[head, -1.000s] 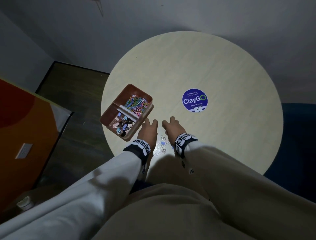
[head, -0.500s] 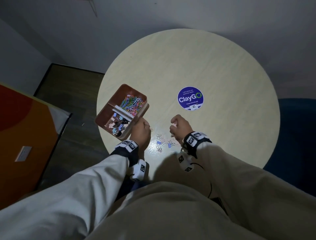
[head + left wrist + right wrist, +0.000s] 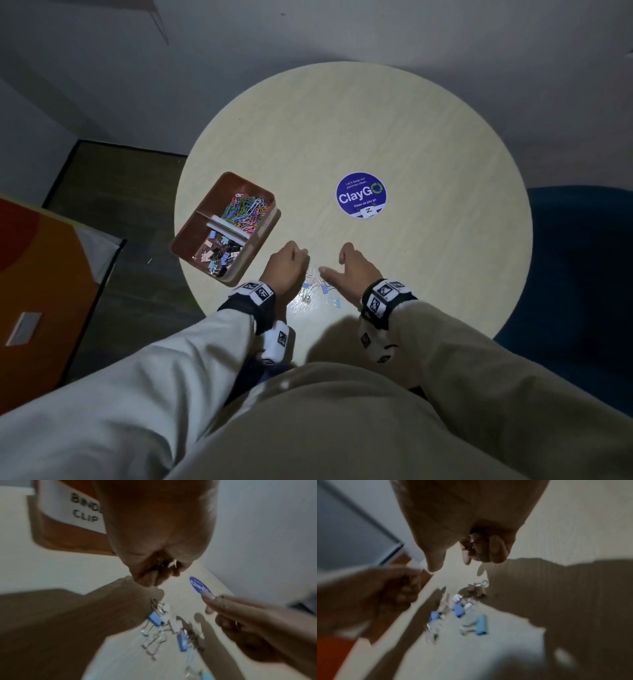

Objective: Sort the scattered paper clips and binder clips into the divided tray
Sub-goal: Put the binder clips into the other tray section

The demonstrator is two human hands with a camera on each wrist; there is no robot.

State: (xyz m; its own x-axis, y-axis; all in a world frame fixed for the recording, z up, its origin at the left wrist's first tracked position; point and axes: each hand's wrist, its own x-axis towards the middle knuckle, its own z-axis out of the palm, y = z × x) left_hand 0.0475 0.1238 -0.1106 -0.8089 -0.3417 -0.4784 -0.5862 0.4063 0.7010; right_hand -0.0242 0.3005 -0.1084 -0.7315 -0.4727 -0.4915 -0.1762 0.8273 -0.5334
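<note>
Blue and pale binder clips (image 3: 320,291) lie in a loose heap near the table's (image 3: 411,130) near edge, handles pointing various ways, between both hands. Left hand (image 3: 286,265) and right hand (image 3: 356,270) each curl fingers around small clips. Brown divided tray (image 3: 191,228) sits at the left edge.

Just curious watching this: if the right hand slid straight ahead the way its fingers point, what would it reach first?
Probably the round blue ClayGo sticker on the pale round table; the right hand points roughly toward it, though the exact line is uncertain.

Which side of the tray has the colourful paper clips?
The far compartment of the tray, toward the table's middle. The near compartment, by the left hand, holds binder clips.
</note>
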